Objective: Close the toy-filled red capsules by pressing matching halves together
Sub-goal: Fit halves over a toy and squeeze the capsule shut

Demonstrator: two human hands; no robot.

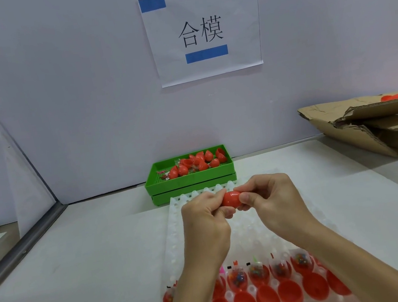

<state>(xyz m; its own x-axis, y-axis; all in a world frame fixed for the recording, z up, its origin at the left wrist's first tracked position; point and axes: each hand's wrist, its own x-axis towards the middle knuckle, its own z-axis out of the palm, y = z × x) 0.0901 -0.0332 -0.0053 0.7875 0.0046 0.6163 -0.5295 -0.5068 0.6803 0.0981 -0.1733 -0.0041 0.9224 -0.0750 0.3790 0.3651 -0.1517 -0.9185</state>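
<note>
A red capsule [231, 198] lies sideways between my two hands above the white holder tray [174, 220]. My left hand [203, 223] grips its left end with curled fingers. My right hand [273, 202] pinches its right end, thumb on the front. The two halves look joined. Near the tray's front edge stands a row of open red halves with bagged toys [257, 273]. In front of them sits a row of empty red halves [268, 299].
A green tray [191, 179] with several loose red halves and toy bags stands at the back by the wall. A torn cardboard box [376, 122] holding red capsules lies at the right. A paper sign [202, 28] hangs on the wall.
</note>
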